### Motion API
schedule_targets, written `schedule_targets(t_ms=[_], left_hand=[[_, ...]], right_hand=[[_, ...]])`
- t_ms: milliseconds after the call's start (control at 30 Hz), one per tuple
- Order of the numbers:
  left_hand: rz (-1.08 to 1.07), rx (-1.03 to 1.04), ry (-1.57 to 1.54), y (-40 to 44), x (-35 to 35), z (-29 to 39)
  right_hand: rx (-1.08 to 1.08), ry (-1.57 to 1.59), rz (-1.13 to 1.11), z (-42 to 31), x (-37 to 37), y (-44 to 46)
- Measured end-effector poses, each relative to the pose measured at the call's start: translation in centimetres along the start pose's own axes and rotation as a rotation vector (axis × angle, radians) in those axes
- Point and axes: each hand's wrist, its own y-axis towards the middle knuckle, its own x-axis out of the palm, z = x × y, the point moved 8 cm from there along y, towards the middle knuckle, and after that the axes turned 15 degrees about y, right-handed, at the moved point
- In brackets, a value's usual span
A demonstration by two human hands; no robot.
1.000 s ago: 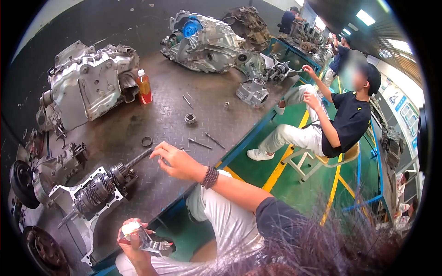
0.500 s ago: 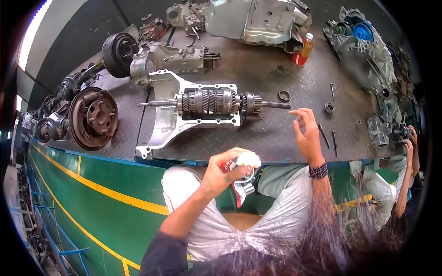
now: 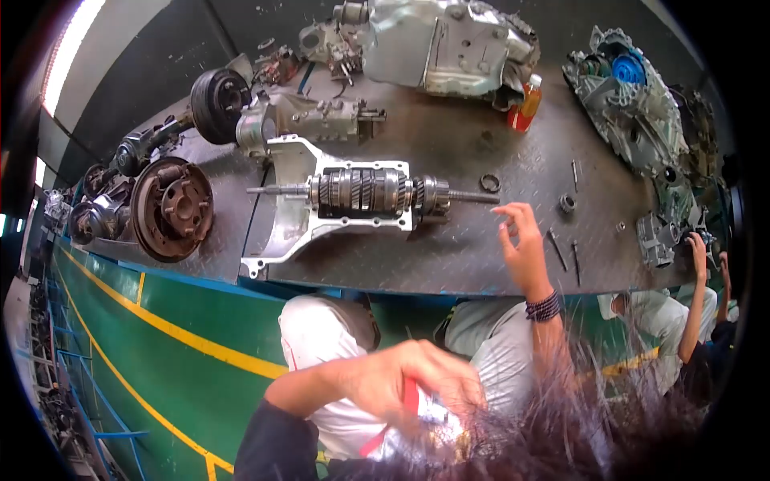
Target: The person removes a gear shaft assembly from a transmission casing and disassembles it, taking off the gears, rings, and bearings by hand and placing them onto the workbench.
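Observation:
Close to the camera, my left hand (image 3: 417,377) is wrapped round a crinkled red and silver wrapper (image 3: 433,417), partly hidden by hair. My right hand (image 3: 521,244) is raised at the bench's front edge with fingers apart and nothing in them. Its fingertips are near the end of a long shaft (image 3: 473,196), and I cannot tell whether they touch. That shaft leads out of a gear set (image 3: 365,191) lying in an open silver housing (image 3: 293,232). A dark ring (image 3: 488,183) lies just behind the shaft.
A red-orange bottle (image 3: 525,104) stands beside a large metal casing (image 3: 441,48). Brake drums (image 3: 172,210) are at left. A small gear (image 3: 567,203) and pins (image 3: 575,260) lie at right, near another person's hands (image 3: 698,255).
My left hand has lifted the wrapper from above my lap toward the camera. My right hand stays by the shaft end. Since the earliest frame, the view has swung left.

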Motion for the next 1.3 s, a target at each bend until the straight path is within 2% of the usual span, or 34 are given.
schedule_targets(t_ms=[100, 167, 267, 467, 667, 700, 767, 867, 967, 1000, 1033, 1100, 1300], left_hand=[[-0.151, -0.095, 0.062, 1.2, 2.7, -0.1], [-0.180, -0.111, 0.219, 1.8, 4.1, -0.1], [-0.241, 0.015, 0.385, 3.1, 5.0, 0.7], [-0.210, 0.135, 0.603, 5.1, 7.3, 4.0], [-0.167, 0.331, 0.799, 3.6, 5.3, 4.7], [-0.120, 0.281, 0.808, 3.8, 5.5, 5.3], [-0.164, 0.171, 0.785, 4.8, 5.4, 7.1], [-0.002, 0.151, 0.550, 2.6, 1.7, 6.7], [0.361, 0.077, 0.399, -3.4, -4.6, 5.3], [0.501, 0.062, 0.458, -5.5, -6.1, 6.4], [0.717, -0.097, 0.596, -7.6, -7.5, 8.1], [1.023, -0.014, 0.784, -10.9, -10.1, 12.1], [1.319, 0.325, 1.181, -18.8, -13.8, 25.0]], right_hand=[[-0.013, 0.003, 0.002, -0.5, 0.0, 0.1], [-0.003, 0.026, 0.011, -0.6, -0.2, -0.1], [-0.021, 0.028, 0.025, -0.9, -0.6, -0.2], [-0.035, 0.072, 0.052, -0.9, -1.7, -1.2], [-0.019, 0.079, 0.062, -0.8, -2.0, -1.1], [-0.040, 0.066, 0.062, -0.4, -1.8, -1.0], [-0.015, 0.075, 0.045, -0.3, -1.5, -1.2], [0.003, 0.060, 0.031, -0.2, -1.7, -1.1], [-0.007, 0.035, 0.022, 0.1, -1.4, -0.9], [0.002, 0.037, 0.018, 0.1, -1.4, -1.1], [0.013, 0.039, 0.014, 0.1, -1.3, -1.1], [0.027, 0.037, 0.009, -0.3, -1.2, -1.0], [0.040, 0.047, -0.019, -0.4, -0.5, -0.8]])
